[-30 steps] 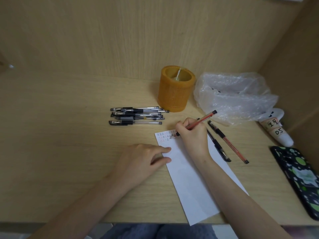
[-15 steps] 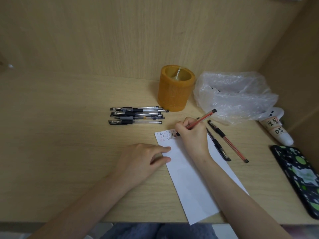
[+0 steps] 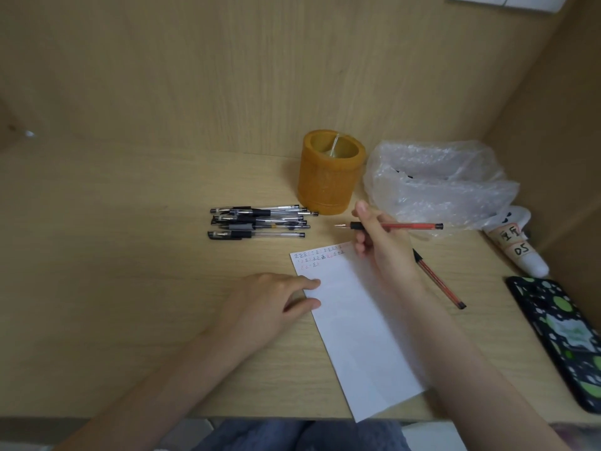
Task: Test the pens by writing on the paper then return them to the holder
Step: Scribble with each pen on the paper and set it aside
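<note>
moved: right hand point(image 3: 383, 252) has come up off the paper point(image 3: 361, 336) since a sec ago, so the red pen point(image 3: 413, 226) is now level in the air, nib pointing left, clear of the writing
paper: lies slanted on the bench point(image 3: 130, 271), near corner reaching the front edge, a few rows of tiny black and red marks at the far end
left hand point(image 3: 270, 304): fingers relaxed and apart, tips resting on the paper's left edge, holding nothing
phone case point(image 3: 559, 336): black with green blobs, flat on the bench at far right
right hand: pinches the red pen just behind its black grip, above the paper's far right corner
spare red pen point(image 3: 439, 281): flat on the bench just right of that wrist, top end partly hidden
black pens point(image 3: 260, 221): bunch lying side by side, left of the holder
tube point(image 3: 517, 245): white, handwritten labels, lying at the right
holder point(image 3: 330, 177): orange, upright near the back wall, something thin and pale inside, can't tell what
bag point(image 3: 435, 183): crumpled clear plastic, right beside the holder
</note>
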Available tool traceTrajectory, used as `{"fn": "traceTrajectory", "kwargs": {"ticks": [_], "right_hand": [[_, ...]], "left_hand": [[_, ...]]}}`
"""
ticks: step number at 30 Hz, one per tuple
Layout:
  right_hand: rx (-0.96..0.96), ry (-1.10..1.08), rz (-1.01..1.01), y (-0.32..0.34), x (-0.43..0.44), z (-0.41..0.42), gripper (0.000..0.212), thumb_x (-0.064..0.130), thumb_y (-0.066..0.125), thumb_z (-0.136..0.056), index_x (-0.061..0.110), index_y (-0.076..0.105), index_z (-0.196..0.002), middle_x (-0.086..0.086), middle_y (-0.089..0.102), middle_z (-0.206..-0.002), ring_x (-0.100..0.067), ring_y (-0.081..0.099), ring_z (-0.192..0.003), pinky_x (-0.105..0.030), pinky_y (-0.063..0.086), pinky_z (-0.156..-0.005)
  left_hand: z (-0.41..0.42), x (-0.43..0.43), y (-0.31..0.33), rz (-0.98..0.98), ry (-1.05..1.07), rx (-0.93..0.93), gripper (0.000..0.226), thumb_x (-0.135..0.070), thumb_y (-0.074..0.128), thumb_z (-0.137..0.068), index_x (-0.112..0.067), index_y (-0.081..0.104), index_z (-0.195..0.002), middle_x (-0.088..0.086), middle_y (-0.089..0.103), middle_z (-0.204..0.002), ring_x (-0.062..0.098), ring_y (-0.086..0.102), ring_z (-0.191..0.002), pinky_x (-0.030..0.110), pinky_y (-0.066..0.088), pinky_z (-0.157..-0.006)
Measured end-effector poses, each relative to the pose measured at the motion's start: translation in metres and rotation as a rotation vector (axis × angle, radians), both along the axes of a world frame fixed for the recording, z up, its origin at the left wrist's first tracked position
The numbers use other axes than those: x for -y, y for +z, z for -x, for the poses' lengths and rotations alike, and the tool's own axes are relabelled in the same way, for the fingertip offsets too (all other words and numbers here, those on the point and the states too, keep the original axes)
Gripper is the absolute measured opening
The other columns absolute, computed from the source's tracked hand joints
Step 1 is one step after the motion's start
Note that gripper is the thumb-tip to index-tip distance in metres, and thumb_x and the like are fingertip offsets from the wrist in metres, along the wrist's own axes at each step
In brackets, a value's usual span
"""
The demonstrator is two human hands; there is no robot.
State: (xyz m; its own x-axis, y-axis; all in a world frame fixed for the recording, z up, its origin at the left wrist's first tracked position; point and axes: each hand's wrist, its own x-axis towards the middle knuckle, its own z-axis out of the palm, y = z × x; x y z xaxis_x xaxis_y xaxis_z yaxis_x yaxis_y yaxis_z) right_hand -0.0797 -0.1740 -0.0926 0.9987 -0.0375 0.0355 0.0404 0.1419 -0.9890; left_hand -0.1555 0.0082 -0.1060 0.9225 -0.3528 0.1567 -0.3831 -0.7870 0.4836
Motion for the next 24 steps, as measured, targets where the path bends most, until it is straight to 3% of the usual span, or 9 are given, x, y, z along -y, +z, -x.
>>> {"fn": "traceTrajectory", "kwargs": {"ticks": [2,6,9,12,15,21,24], "right_hand": [[-0.019,0.041,-0.033,0.006,0.004,0.000,0.022,0.030,0.064,-0.088,0.012,0.056,-0.079,0.001,0.049,-0.055,-0.010,0.044,-0.046,-0.019,0.035,-0.044],[-0.100,0.161,-0.107,0.013,0.003,0.013,0.024,0.032,0.069,-0.078,0.008,0.064,-0.076,-0.002,0.054,-0.059,-0.010,0.048,-0.049,-0.016,0.036,-0.042],[-0.119,0.191,-0.132,0.012,0.000,0.026,0.024,0.024,0.058,-0.091,0.006,0.069,-0.080,-0.002,0.057,-0.057,-0.010,0.048,-0.048,-0.016,0.034,-0.041],[-0.095,0.207,-0.121,0.012,-0.005,0.037,0.023,0.017,0.053,-0.095,0.005,0.062,-0.078,-0.003,0.056,-0.054,-0.012,0.047,-0.045,-0.018,0.034,-0.040],[-0.043,0.210,-0.085,0.013,-0.009,0.045,0.022,0.013,0.054,-0.095,0.006,0.057,-0.074,-0.005,0.055,-0.052,-0.013,0.045,-0.043,-0.018,0.034,-0.040],[0.025,0.217,0.091,0.013,-0.011,0.051,0.017,0.014,0.057,-0.094,0.006,0.061,-0.079,-0.007,0.056,-0.056,-0.014,0.046,-0.046,-0.020,0.035,-0.042],[0.024,0.303,0.168,0.012,-0.011,0.053,0.014,0.014,0.060,-0.092,0.003,0.061,-0.086,-0.003,0.057,-0.056,-0.011,0.048,-0.047,-0.019,0.036,-0.043]], "left_hand": [[-0.001,-0.001,-0.002,0.049,0.010,-0.024,0.034,-0.045,0.058,-0.085,-0.038,0.057,-0.119,-0.013,0.044,-0.054,0.003,0.046,-0.054,0.011,0.033,-0.055],[-0.002,-0.005,-0.004,0.489,0.017,-0.152,0.032,-0.017,0.043,-0.092,-0.031,0.044,-0.122,-0.012,0.047,-0.069,0.006,0.045,-0.064,0.020,0.038,-0.064],[-0.004,-0.007,0.003,0.650,-0.060,-0.238,0.043,-0.003,0.035,-0.095,-0.023,0.034,-0.132,-0.015,0.055,-0.080,0.007,0.051,-0.078,0.018,0.040,-0.080],[-0.004,-0.007,0.012,0.713,-0.124,-0.318,0.063,0.004,0.039,-0.094,-0.026,0.013,-0.144,-0.001,0.064,-0.099,0.008,0.059,-0.081,0.016,0.043,-0.078],[-0.003,-0.004,0.015,0.755,-0.130,-0.357,0.080,0.004,0.045,-0.092,-0.034,-0.003,-0.145,-0.005,0.066,-0.105,0.009,0.063,-0.082,0.017,0.046,-0.077],[-0.002,0.000,0.013,0.735,-0.119,-0.334,0.086,0.001,0.049,-0.091,-0.037,-0.006,-0.143,-0.028,0.059,-0.116,0.010,0.065,-0.085,0.018,0.046,-0.083],[-0.001,0.002,0.016,0.747,-0.128,-0.347,0.082,0.001,0.051,-0.090,-0.036,0.000,-0.143,-0.022,0.058,-0.120,0.010,0.066,-0.087,0.016,0.046,-0.081]]}}
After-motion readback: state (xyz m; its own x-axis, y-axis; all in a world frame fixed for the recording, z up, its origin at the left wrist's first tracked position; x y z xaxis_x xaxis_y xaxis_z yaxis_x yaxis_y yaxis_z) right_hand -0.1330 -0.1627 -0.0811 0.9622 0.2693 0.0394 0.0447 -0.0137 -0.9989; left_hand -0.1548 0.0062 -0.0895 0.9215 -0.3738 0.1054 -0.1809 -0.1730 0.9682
